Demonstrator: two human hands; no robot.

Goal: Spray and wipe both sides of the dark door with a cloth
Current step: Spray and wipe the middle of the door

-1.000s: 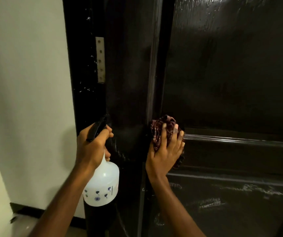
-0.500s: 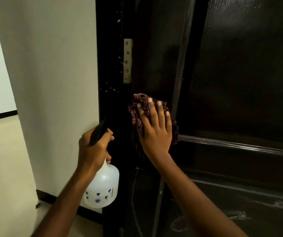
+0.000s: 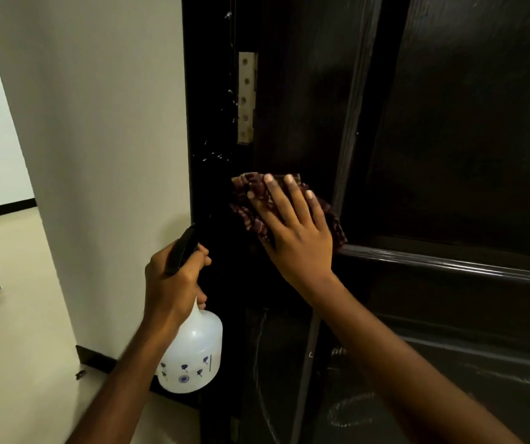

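Observation:
The dark panelled door [image 3: 449, 139] fills the right side of the view, with wet streaks on its lower panel. My right hand [image 3: 292, 225] presses a dark red patterned cloth [image 3: 251, 200] flat against the door's left stile, fingers straight and spread, just below the brass hinge [image 3: 246, 97]. My left hand [image 3: 174, 280] grips the black trigger head of a white spray bottle [image 3: 193, 357] with blue flower marks, held upright to the left of the door edge.
A dark door frame [image 3: 209, 123] with white spray specks stands between the door and a cream wall [image 3: 97, 139]. Pale floor [image 3: 10, 331] with a black skirting board lies at the left.
My right hand with the cloth slid left and up from the panel moulding onto the stile near the hinge. My left hand kept the bottle in about the same place.

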